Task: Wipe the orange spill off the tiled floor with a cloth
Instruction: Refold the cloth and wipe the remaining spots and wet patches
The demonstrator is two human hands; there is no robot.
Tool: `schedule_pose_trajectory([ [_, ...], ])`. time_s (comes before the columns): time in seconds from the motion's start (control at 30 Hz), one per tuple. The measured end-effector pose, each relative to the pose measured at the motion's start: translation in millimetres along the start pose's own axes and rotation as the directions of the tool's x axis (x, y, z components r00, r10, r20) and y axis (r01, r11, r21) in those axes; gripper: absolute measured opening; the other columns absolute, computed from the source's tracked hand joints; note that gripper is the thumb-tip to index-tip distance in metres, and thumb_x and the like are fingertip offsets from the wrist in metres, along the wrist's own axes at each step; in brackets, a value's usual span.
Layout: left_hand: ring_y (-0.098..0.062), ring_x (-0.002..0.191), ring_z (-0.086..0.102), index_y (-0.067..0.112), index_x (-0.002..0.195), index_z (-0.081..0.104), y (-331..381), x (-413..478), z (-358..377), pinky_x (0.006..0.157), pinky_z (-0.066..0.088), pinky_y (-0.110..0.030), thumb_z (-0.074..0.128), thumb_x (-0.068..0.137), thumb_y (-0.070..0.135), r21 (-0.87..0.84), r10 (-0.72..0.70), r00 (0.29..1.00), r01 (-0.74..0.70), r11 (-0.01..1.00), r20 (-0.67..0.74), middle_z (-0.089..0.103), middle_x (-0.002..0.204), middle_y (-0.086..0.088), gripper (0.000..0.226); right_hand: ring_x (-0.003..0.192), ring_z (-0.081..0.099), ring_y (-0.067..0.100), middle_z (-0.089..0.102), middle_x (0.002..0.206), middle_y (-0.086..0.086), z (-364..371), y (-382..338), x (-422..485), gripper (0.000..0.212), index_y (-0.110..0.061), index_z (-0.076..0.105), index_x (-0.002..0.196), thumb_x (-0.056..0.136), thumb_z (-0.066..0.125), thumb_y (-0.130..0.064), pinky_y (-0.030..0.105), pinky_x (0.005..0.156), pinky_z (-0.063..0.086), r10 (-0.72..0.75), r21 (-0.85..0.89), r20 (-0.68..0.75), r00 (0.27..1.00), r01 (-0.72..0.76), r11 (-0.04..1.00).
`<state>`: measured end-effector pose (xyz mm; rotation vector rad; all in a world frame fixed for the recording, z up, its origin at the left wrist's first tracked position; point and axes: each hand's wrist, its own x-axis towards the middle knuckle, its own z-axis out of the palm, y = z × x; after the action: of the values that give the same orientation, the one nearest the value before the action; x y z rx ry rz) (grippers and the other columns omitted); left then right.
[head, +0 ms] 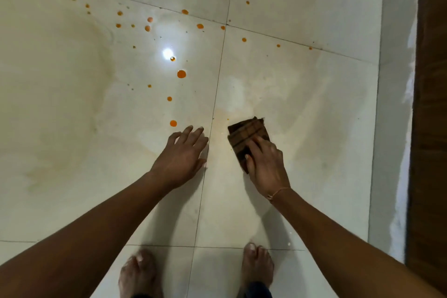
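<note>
The right hand [266, 164] presses the folded cloth [246, 136] flat to scrub, while the left hand [181, 155], fingers spread, braces on the floor [302, 104] near the orange spill [173, 123].

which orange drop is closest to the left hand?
The round drop just beyond the left hand's fingertips, left of the grout line. Every other drop lies farther away.
</note>
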<state>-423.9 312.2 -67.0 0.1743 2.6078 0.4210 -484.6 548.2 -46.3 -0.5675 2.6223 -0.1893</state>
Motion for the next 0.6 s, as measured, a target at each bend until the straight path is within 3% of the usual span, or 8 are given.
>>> schedule_pose_trajectory([
  [0.1,-0.031,0.145,0.026,0.011,0.145,0.037,-19.6,-1.4,8.7,0.112,0.027,-0.045,0.033,0.098,0.04,0.068,0.114,0.992,-0.11,0.992,-0.05,0.029,0.157,-0.011,0.055,0.143,0.035,0.029,0.038,0.155,0.011,10.4,7.2,24.2,0.052,-0.011,0.043,0.146,0.097,0.05,-0.027,0.046,0.112,0.031,-0.248,-0.152,0.039,0.968,0.251,0.956],
  [0.17,-0.031,0.142,0.032,0.009,0.144,0.04,-28.7,5.1,14.3,0.111,0.032,-0.044,0.027,0.097,0.041,0.118,0.2,0.98,-0.196,0.974,-0.023,0.034,0.155,-0.012,0.058,0.149,0.025,0.024,0.027,0.161,0.007,22.4,14.5,36.5,0.058,-0.013,0.032,0.152,0.099,0.044,-0.033,0.043,0.118,0.021,-0.302,-0.214,0.116,0.946,0.321,0.923],
  [0.23,-0.029,0.142,0.034,0.009,0.144,0.04,-30.7,16.4,22.3,0.112,0.031,-0.042,0.03,0.098,0.041,0.148,0.288,0.958,-0.286,0.947,0.006,0.036,0.154,-0.011,0.057,0.15,0.02,0.021,0.021,0.163,0.005,40.7,25.2,30.4,0.064,-0.015,0.026,0.155,0.098,0.043,-0.039,0.041,0.12,0.016,-0.241,-0.235,0.104,0.965,0.26,0.937],
  [0.3,-0.028,0.143,0.032,0.011,0.146,0.037,-33.7,27.0,29.5,0.114,0.025,-0.041,0.036,0.099,0.044,0.167,0.337,0.942,-0.332,0.928,0.002,0.034,0.155,-0.011,0.057,0.15,0.02,0.022,0.022,0.162,0.005,65.9,21.4,6.2,0.068,-0.015,0.024,0.155,0.096,0.044,-0.042,0.043,0.119,0.017,-0.076,-0.191,-0.028,0.997,0.069,0.979],
  [0.37,-0.028,0.143,0.031,0.011,0.147,0.035,-45.7,33.4,27.4,0.114,0.019,-0.039,0.034,0.099,0.047,0.172,0.34,0.939,-0.328,0.929,-0.046,0.031,0.156,-0.011,0.06,0.15,0.017,0.023,0.02,0.162,0.006,90.8,-1.8,-11.3,0.072,-0.015,0.019,0.156,0.095,0.041,-0.047,0.044,0.118,0.014,-0.005,-0.124,-0.12,0.993,-0.01,0.992],
  [0.43,-0.029,0.143,0.03,0.01,0.146,0.036,-67.9,35.6,21.2,0.112,0.019,-0.04,0.032,0.098,0.048,0.177,0.312,0.946,-0.292,0.94,-0.093,0.031,0.156,-0.012,0.062,0.151,0.014,0.022,0.018,0.163,0.005,100.9,-27.8,0.9,0.073,-0.018,0.017,0.157,0.095,0.039,-0.052,0.043,0.119,0.013,-0.148,-0.103,-0.103,0.984,0.137,0.985],
  [0.53,-0.033,0.14,0.036,0.006,0.143,0.042,-119.8,31.4,7.3,0.108,0.025,-0.042,0.032,0.095,0.051,0.197,0.225,0.965,-0.196,0.961,-0.136,0.035,0.154,-0.015,0.066,0.149,0.021,0.021,0.026,0.162,0.004,79.2,-44.1,65.3,0.07,-0.02,0.029,0.154,0.094,0.044,-0.053,0.044,0.118,0.021,-0.398,-0.183,-0.063,0.915,0.382,0.906],
  [0.6,-0.034,0.138,0.036,0.004,0.143,0.041,-158.2,29.8,-4.8,0.105,0.028,-0.045,0.032,0.094,0.053,0.255,0.215,0.966,-0.173,0.951,-0.145,0.035,0.153,-0.017,0.07,0.149,0.022,0.021,0.027,0.161,0.003,61.6,-48.6,109.3,0.07,-0.02,0.03,0.154,0.093,0.047,-0.051,0.045,0.119,0.019,-0.304,-0.169,-0.149,0.941,0.278,0.945],
])
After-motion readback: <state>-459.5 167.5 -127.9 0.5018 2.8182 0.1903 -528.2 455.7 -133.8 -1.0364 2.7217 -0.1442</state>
